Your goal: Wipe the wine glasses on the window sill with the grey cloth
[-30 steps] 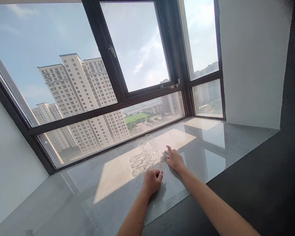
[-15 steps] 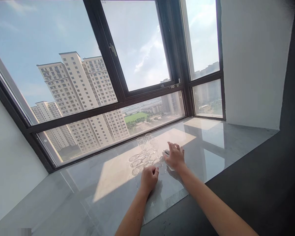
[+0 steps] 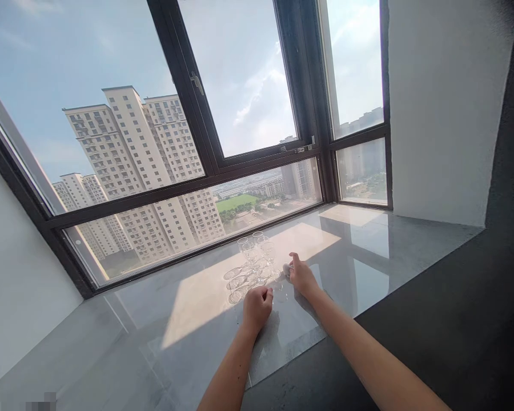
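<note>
Several clear stemmed glasses (image 3: 254, 257) stand close together on a grey polished window ledge (image 3: 188, 325), in a patch of sun. My left hand (image 3: 257, 308) lies just in front of them with its fingers curled; what it grips, if anything, is too small to name. My right hand (image 3: 300, 277) is to the right of the glasses, fingers closed on a small pale object (image 3: 287, 268) at the fingertips.
A large dark-framed window (image 3: 205, 165) runs behind the ledge, with tower blocks outside. A white wall (image 3: 437, 114) closes the right end. A dark floor or surface (image 3: 432, 319) lies below the ledge's near edge.
My right hand spread its fingers half a second ago and has closed them again on the small pale object. My left hand has crept slightly towards the glasses.
</note>
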The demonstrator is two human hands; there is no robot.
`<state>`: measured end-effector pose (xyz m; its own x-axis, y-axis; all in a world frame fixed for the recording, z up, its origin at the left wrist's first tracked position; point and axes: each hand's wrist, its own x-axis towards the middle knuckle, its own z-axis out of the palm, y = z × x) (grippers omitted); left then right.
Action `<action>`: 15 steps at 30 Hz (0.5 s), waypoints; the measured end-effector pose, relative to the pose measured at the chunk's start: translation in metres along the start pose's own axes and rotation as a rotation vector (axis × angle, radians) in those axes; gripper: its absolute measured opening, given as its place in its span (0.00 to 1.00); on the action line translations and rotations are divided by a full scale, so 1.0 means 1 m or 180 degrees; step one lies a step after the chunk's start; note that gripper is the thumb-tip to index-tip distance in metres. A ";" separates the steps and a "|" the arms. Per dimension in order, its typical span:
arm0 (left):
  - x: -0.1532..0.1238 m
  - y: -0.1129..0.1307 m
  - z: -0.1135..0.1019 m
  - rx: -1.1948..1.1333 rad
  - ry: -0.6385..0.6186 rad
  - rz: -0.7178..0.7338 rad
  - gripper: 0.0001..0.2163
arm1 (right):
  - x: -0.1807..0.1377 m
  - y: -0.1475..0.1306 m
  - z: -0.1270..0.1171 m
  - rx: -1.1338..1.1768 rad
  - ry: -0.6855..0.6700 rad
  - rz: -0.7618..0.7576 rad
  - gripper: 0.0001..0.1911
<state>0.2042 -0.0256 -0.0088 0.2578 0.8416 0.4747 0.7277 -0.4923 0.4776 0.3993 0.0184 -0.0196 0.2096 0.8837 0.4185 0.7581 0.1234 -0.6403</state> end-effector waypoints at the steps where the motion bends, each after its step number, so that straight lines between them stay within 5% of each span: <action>1: 0.000 0.000 -0.001 0.0037 0.0072 -0.0053 0.20 | 0.000 0.000 0.000 -0.0009 -0.0025 0.0075 0.26; 9: 0.014 -0.017 -0.010 -0.0071 0.0874 -0.1193 0.07 | 0.000 0.006 0.005 0.0042 -0.0175 0.0312 0.30; 15: 0.030 -0.032 -0.001 -0.0003 0.0086 -0.1577 0.24 | -0.003 0.002 0.005 -0.0045 -0.0232 0.0324 0.29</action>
<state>0.1879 0.0149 -0.0090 -0.1356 0.9684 0.2095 0.7579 -0.0348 0.6515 0.3974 0.0182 -0.0255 0.2409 0.9219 0.3035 0.7440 0.0254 -0.6677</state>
